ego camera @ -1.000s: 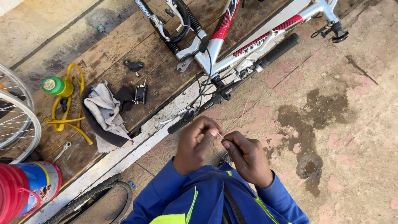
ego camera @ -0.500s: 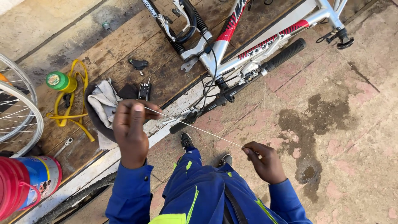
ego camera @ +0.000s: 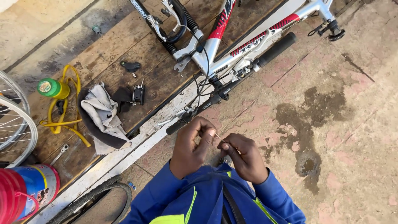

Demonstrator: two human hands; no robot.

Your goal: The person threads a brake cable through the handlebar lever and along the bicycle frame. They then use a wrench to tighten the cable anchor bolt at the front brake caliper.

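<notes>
My left hand (ego camera: 191, 146) and my right hand (ego camera: 244, 155) are close together in front of my blue work suit. Both pinch a thin metal cable (ego camera: 220, 138) that runs between the fingertips. Just beyond the hands lies the black handlebar (ego camera: 232, 85) of an upturned white and red bicycle frame (ego camera: 253, 41), with black cables looping near the stem.
A grey rag (ego camera: 101, 116), a black multi-tool (ego camera: 138, 94), a green-capped bottle (ego camera: 52, 88), a yellow strap (ego camera: 66, 120) and a spanner (ego camera: 60, 153) lie on the wooden boards. A spoked wheel (ego camera: 14, 120) sits at left, a tyre (ego camera: 95, 199) and a red-blue can (ego camera: 25, 193) below.
My left hand, which had swung out left with the cable stretched long, has come back to the right hand. Only a short length of cable now shows between them.
</notes>
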